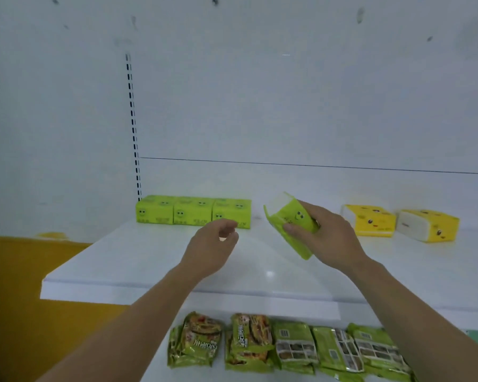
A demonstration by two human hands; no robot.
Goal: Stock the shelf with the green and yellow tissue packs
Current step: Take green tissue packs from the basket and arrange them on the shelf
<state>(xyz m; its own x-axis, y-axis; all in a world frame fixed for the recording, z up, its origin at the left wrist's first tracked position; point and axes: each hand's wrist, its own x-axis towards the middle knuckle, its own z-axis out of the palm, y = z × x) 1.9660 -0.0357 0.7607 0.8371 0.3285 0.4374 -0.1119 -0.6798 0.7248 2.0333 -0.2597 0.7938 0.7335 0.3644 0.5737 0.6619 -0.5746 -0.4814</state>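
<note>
Right hand [326,238] grasped a green tissue pack [293,224] round its middle. The pack was tilted, its white end toward eleven o'clock, and was held above the white shelf [149,257], not yet set down. Left hand [213,244] hovered near, fingers loosely curled, holding nothing.

At nine o'clock from the held pack stood a row of three green packs [193,212], touching one another along the back panel [287,106]. At three o'clock lay two yellow packs [370,220], side by side and slightly askew.

The pack looked light and soft, and its film wrap was probably slick. A hold across the middle, as shown, would likely dent it little and should not harm it. The flat sides should let it stand against the row.

The shelf was smooth and glossy, so packs might slide on it. A slotted upright [133,119] bounded the bay at ten o'clock. Noodle packets [260,343] lined the lower shelf at six o'clock.
</note>
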